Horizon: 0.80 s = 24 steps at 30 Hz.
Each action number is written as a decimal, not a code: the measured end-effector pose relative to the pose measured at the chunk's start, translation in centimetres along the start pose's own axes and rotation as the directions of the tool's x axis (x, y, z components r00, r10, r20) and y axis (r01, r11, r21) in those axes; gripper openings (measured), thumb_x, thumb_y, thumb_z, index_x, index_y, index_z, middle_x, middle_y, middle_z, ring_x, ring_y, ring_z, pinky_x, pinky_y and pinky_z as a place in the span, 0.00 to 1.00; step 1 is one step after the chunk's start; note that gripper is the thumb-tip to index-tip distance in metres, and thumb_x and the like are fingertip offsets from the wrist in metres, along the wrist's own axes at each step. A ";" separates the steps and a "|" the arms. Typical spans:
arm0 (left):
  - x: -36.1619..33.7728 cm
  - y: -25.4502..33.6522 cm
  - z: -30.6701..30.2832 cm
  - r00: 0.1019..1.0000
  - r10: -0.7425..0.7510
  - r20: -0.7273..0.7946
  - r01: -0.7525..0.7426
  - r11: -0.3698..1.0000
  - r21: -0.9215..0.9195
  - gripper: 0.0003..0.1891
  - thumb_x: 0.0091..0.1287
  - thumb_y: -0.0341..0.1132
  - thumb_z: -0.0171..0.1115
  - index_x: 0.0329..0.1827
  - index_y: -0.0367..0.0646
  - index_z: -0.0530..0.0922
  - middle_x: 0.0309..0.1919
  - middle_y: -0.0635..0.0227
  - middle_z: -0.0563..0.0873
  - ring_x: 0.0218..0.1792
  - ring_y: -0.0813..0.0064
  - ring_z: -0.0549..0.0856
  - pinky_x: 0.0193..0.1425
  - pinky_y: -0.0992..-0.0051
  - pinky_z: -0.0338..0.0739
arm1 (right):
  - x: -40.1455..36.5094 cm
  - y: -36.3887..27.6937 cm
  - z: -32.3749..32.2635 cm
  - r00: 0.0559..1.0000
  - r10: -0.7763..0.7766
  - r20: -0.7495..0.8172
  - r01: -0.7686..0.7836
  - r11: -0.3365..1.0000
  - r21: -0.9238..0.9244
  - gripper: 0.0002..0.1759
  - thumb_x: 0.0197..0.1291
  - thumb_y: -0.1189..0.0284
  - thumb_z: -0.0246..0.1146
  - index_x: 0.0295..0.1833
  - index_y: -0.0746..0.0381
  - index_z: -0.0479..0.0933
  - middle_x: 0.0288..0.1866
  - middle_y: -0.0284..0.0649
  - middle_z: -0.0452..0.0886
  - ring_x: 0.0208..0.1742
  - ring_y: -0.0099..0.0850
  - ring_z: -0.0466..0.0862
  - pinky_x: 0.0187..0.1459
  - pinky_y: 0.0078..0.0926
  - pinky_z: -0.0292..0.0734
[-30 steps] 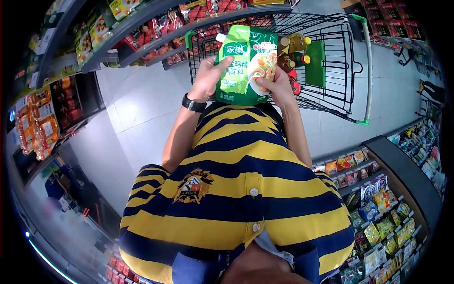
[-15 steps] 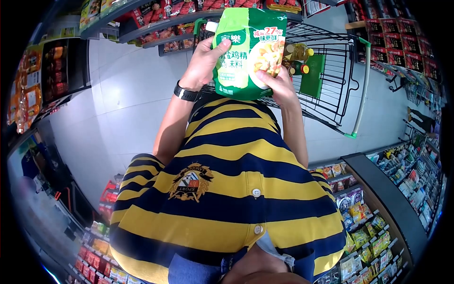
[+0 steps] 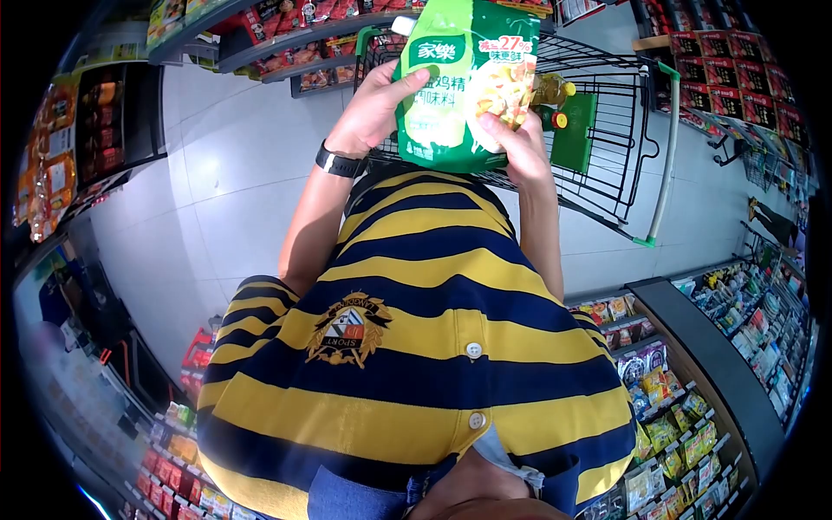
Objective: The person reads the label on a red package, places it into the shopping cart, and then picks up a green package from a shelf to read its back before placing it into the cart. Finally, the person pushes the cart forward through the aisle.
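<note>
A green and white pouch [image 3: 442, 108] with Chinese print, a food picture and a white cap at its upper left is held up in front of the striped shirt. My left hand [image 3: 374, 108] grips its left edge, thumb on the front and the other fingers hidden behind. On the lower right edge, my right hand [image 3: 520, 147] pinches the pouch, its thumb over the food picture. Behind the pouch stands a black wire shopping cart [image 3: 620, 139], with a bottle of yellow liquid [image 3: 555, 88] and a red-capped bottle [image 3: 555, 119] in it.
A green panel [image 3: 574, 134] is in the cart, whose handle [image 3: 672, 165] is on the right. Shelves of packets [image 3: 303, 30] run along the top, with more packets [image 3: 667, 425] at the lower right. Pale tiled floor [image 3: 217, 156] shows at the left. A person [image 3: 771, 221] is at the far right.
The pouch has moved slightly up and right and tilted a little, with both hands still on it. My right thumb has come a little higher on its front.
</note>
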State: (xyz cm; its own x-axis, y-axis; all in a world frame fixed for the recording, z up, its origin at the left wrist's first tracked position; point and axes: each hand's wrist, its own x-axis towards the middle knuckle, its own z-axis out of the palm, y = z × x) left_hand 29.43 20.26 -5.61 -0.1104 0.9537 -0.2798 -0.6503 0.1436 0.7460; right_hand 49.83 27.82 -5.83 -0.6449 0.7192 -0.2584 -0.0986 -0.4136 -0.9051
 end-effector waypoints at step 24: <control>-2.8 -3.2 0.4 0.998 -0.039 -0.056 0.053 0.959 0.279 0.22 0.57 0.31 0.70 0.53 0.34 0.74 0.44 0.62 0.84 0.40 0.80 0.83 0.39 0.82 0.78 | -1.6 0.5 -0.7 0.989 0.118 0.085 -0.129 0.983 0.131 0.30 0.52 0.75 0.68 0.61 0.67 0.67 0.54 0.39 0.77 0.54 0.27 0.76 0.55 0.26 0.71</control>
State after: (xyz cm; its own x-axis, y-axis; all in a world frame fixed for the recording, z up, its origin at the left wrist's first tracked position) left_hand 32.11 17.24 -6.94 -0.1269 0.9313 -0.3415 -0.4192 0.2617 0.8694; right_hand 51.35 26.91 -6.12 -0.7139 0.6154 -0.3343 -0.1133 -0.5726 -0.8120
